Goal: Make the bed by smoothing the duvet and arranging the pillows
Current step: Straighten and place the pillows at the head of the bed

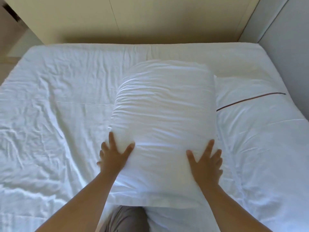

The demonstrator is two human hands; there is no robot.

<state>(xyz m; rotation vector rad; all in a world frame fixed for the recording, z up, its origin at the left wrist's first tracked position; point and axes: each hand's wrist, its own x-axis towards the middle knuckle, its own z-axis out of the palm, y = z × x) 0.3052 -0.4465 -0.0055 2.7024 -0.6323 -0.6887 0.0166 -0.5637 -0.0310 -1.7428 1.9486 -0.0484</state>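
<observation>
A plump white pillow [163, 118] is held lengthwise above the middle of the bed, its far end towards the headboard. My left hand [113, 156] grips its left side with fingers spread. My right hand [206, 162] grips its right side the same way. A second white pillow [250, 124] with a thin dark stripe lies on the right side of the bed, partly hidden behind the held one. A wrinkled white sheet or duvet [50, 114] covers the bed; I cannot tell which.
A beige headboard panel [142, 22] runs along the far edge of the bed. A grey wall [289, 39] closes the right side. My knee in grey trousers [127, 218] rests at the near edge. Floor shows at the far left.
</observation>
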